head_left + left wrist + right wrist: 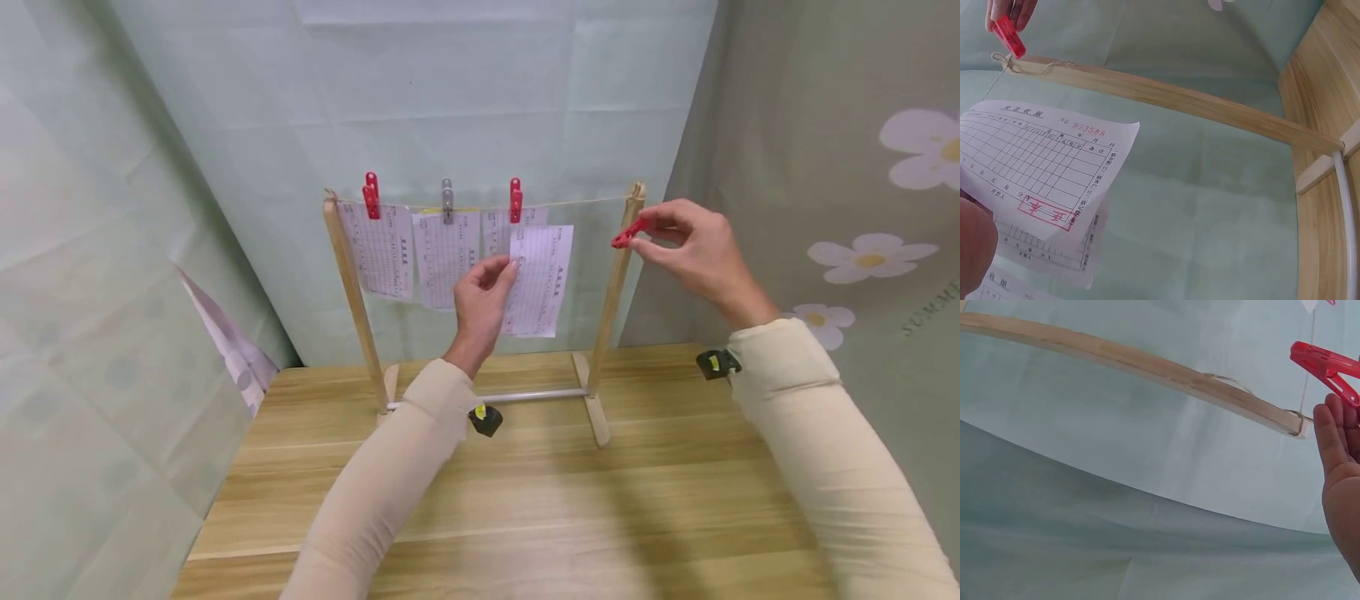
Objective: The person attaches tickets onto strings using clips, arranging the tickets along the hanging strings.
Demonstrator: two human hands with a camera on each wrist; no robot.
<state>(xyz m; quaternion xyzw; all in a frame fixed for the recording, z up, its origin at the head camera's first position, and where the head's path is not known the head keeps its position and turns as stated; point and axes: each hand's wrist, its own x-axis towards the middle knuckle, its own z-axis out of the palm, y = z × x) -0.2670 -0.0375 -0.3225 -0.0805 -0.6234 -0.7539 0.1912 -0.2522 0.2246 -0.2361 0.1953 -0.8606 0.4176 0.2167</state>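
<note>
My left hand pinches the left edge of a printed receipt slip, held in front of the rack; the left wrist view shows its red number and red stamp on the slip. Near the rack's right post, my right hand pinches a red clothespin between thumb and fingers. The right wrist view has this clothespin beside the string's tied end. Three slips hang from the string: one under a red clip, one under a grey clip, one under another red clip, partly hidden by the held slip.
The wooden rack has a left post, a right post and a pale lower bar. It stands on a wood-grain table. Pale cloth hangs behind, and a grey flowered cloth at the right.
</note>
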